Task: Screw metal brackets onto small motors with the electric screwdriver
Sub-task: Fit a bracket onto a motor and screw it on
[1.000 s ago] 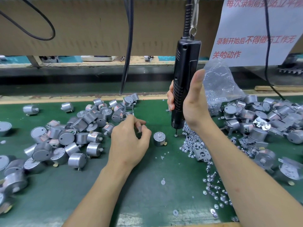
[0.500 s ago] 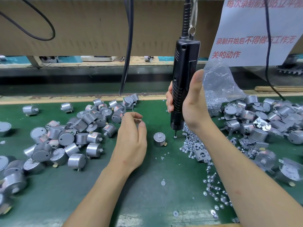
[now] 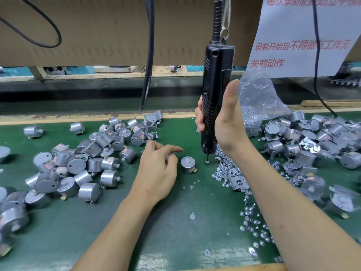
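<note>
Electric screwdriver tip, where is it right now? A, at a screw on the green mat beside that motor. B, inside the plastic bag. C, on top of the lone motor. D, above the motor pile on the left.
A: the electric screwdriver, gripped by the right hand, points its bit down at a screw on the mat beside the lone motor.

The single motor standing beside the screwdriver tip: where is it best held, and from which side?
Probably pinch the motor by its round side wall, from the left, where the left hand is near. It stands on its flat end, shaft up; the electric screwdriver occupies its right.
</note>
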Action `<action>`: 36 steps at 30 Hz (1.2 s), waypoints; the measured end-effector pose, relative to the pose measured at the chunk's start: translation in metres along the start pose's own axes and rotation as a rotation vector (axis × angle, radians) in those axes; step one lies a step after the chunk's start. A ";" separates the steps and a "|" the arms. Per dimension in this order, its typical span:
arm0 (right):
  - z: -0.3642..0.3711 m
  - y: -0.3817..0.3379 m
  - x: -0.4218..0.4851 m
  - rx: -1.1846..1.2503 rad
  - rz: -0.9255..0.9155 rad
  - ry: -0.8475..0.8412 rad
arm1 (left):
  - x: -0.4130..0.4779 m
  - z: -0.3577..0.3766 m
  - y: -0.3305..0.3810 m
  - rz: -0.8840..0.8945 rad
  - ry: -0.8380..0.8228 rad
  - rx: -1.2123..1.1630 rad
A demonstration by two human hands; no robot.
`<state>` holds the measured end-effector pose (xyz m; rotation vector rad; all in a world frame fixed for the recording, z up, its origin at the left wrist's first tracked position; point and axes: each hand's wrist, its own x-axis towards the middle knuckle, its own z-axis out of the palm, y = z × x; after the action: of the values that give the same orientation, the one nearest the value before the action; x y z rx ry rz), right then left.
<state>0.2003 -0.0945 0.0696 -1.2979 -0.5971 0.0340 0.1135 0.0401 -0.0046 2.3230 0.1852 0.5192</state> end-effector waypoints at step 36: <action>-0.001 0.000 -0.001 -0.036 -0.033 0.001 | -0.007 -0.020 -0.009 0.166 -0.335 0.106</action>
<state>0.2001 -0.0958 0.0695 -1.3223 -0.6203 -0.0041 0.0983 0.0575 0.0001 2.5014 -0.1439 0.1970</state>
